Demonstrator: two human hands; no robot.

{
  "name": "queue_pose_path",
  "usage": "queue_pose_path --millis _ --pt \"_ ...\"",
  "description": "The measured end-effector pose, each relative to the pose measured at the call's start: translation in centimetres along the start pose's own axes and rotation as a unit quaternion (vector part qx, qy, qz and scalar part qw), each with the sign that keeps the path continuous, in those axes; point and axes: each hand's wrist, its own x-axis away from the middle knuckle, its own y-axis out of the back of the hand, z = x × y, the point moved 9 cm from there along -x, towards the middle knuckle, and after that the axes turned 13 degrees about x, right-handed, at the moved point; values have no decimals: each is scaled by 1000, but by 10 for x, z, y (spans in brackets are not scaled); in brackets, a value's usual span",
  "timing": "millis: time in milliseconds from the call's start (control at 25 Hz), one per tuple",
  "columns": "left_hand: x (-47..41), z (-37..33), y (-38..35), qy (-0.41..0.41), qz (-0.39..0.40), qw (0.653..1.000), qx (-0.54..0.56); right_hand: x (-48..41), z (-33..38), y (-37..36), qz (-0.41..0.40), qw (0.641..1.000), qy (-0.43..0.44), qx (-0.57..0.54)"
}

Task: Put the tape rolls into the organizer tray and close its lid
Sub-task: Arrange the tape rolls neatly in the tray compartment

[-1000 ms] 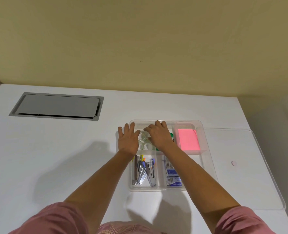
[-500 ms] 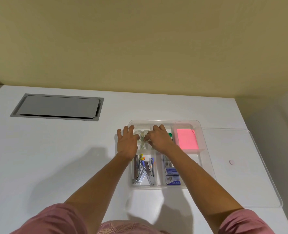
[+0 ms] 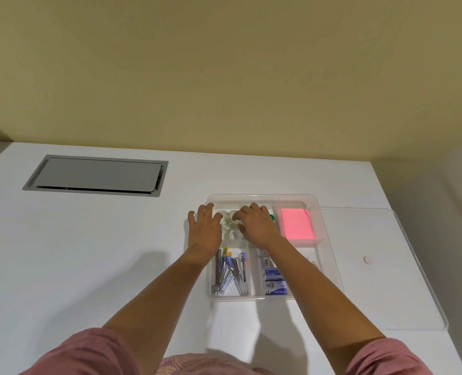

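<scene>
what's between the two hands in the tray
In the head view, clear tape rolls lie between the left hand and right hand, in the far-left compartment of the organizer tray.

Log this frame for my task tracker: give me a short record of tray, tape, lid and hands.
organizer tray: clear, open, on the white table
tape rolls: clear, in the far left compartment
lid: off, lying flat to the tray's right
left hand: fingers spread at the tray's left edge
right hand: fingertips on the tape rolls
other contents: pink notes, staplers
</scene>
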Motion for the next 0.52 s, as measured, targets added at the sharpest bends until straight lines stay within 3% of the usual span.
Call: queue_pose_path --millis 520 --pt "41 7 19 -38 27 999 6 42 8 15 5 998 -67 1"
